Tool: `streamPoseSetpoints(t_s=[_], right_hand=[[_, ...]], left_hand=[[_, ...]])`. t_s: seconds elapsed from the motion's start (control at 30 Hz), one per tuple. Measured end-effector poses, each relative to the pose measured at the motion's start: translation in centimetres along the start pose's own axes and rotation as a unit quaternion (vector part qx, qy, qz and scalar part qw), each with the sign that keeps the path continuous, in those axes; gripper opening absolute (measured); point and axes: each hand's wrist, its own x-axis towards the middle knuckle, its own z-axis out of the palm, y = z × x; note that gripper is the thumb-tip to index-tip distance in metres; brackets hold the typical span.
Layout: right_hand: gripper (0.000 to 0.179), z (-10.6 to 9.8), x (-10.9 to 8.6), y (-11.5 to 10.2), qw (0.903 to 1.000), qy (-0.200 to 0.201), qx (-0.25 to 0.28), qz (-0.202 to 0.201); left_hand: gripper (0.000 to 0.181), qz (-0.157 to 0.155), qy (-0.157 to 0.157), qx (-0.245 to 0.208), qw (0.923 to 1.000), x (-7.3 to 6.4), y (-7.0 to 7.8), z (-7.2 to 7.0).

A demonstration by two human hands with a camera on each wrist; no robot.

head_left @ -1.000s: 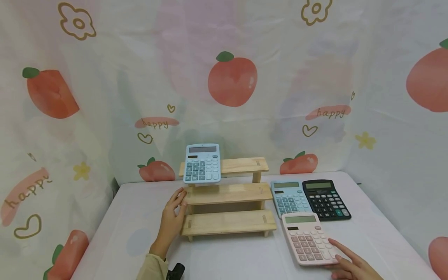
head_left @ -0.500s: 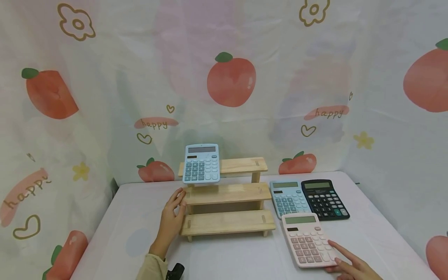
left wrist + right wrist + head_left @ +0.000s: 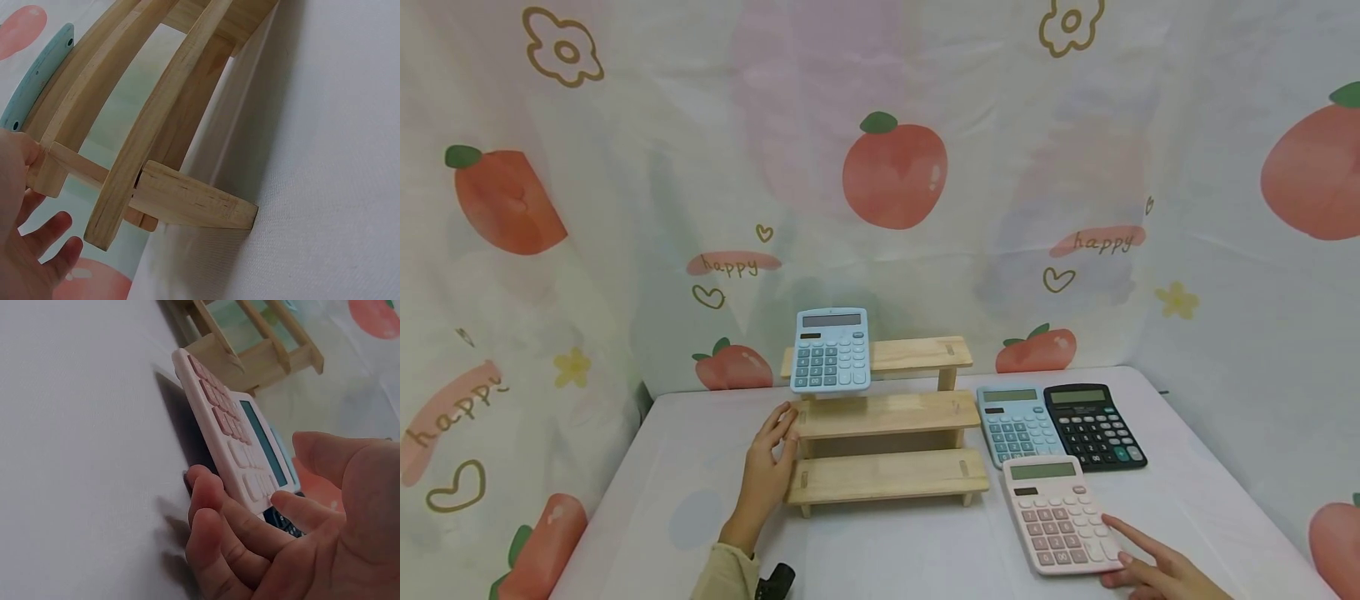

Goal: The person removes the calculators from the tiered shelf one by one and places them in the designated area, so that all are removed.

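My left hand (image 3: 767,462) grips the left end of the middle step of a three-tier wooden stand (image 3: 887,414). In the left wrist view, that plank's end sits between two of its digits, and the other fingers (image 3: 62,256) hang loosely curved. A light blue calculator (image 3: 831,354) leans on the top step at the left. My right hand (image 3: 1157,567) pinches the lower right corner of a pink calculator (image 3: 1060,517). One digit lies on its edge and other fingers (image 3: 206,487) reach beneath. That calculator is tilted, with shadow under its near edge.
Beyond the pink calculator, a second light blue calculator (image 3: 1018,425) lies flat, partly covered by it. A black calculator (image 3: 1093,425) lies against its right side. Printed cloth walls (image 3: 895,283) stand close behind the stand, and white cloth covers the table (image 3: 880,550).
The pink calculator's lower end has shifted slightly toward me, with my right hand at its corner. My left hand and the stand have stayed put; the head view has turned a little.
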Motion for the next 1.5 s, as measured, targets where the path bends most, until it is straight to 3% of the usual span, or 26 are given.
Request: streamPoseSetpoints(t_s=[0.43,0.67,1.13,1.5], right_hand=[[0.074,-0.6,-0.9,-1.4,0.9986,0.027,-0.04,-0.022],[0.07,0.1,0.1,-3.5,0.9949,0.048,-0.077,-0.043],[0.062,2.5,2.3,-7.9,0.9922,0.048,-0.06,-0.098],[0.056,5.3,4.2,-11.5,0.9769,0.026,-0.058,-0.204]], left_hand=[[0.04,0.0,0.005,-0.001,1.0,0.0,-0.2,0.2],[0.039,0.008,0.009,0.008,0.9999,-0.1,-0.5,0.2],[0.04,0.009,0.007,0.006,0.9999,0.0,-0.6,0.2],[0.039,0.006,0.004,-0.002,1.0,0.0,-0.4,0.1]])
